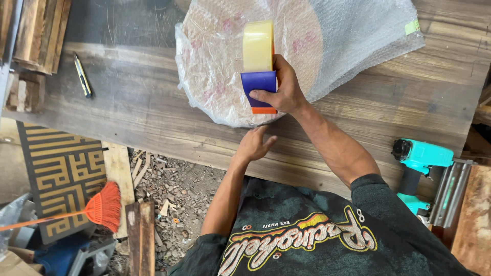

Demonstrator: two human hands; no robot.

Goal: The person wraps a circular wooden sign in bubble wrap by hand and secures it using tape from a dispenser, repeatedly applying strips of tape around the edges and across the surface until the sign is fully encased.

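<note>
My right hand grips a tape dispenser with a blue and orange body and a roll of pale yellow clear tape. It presses on a round flat object wrapped in clear plastic film and bubble wrap at the far middle of the wooden table. My left hand rests on the table just below the wrapped object's near edge, fingers touching its underside rim, holding nothing.
A yellow-black utility knife lies at the table's left. A teal nail gun sits at the right edge. Wood blocks stack at far left. An orange broom, a patterned panel and wood scraps lie on the floor.
</note>
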